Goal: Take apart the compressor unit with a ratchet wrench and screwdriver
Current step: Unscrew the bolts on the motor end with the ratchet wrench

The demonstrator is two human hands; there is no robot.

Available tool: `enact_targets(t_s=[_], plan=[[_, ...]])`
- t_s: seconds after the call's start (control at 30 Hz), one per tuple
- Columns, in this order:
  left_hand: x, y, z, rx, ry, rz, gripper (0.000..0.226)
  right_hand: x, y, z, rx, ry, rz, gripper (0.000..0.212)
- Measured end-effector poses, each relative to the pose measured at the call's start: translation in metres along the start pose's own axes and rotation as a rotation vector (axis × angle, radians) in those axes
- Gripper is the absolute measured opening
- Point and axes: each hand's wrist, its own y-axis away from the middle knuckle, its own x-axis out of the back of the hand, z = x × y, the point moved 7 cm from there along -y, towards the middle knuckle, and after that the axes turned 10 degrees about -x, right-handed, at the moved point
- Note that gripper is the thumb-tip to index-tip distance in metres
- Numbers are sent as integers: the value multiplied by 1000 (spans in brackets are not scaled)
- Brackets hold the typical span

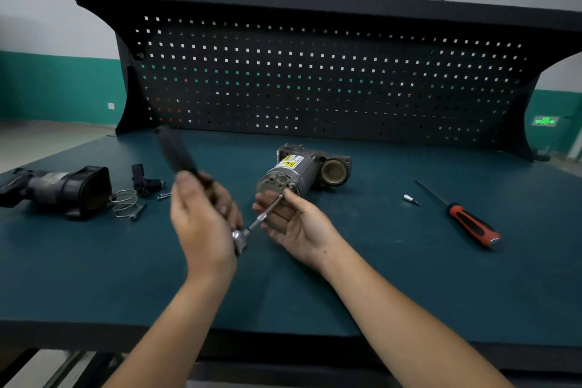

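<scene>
The compressor unit (293, 173) lies on its side near the middle of the table (378, 277), its flat end face turned toward the person so that the fasteners on that face can be reached head-on.

The left hand (201, 220) grips the ratchet wrench (239, 239), fingers clenched round the handle just above the head. The handle is blurred, which suggests a swing in progress. An extension bar (267, 213) runs from the wrench head up to a fastener on the end face. The right hand (296, 227) lies against that face, and its thumb and fingers (263, 206) pinch the bar lightly. This grip probably serves to keep the bar in line with the fastener while the other hand turns the wrench. Whether the tip is fully seated cannot be told.

The screwdriver (472, 225) lies untouched on the right of the table, well apart from the unit, with a small loose bit (411, 199) near its tip. On the left lie a black housing (69, 189), a wire ring (124, 203) touching it, and some screws (163, 196). These appear to be parts set out of the working area.

The present step is judged to be the loosening of an end-face fastener. Disassembly appears partly complete.
</scene>
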Motion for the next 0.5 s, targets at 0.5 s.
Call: enact_targets(t_s=[0.5], plan=[[-44, 32, 32, -773, -448, -865, 20, 9, -3, 2, -22, 23, 78, 49]])
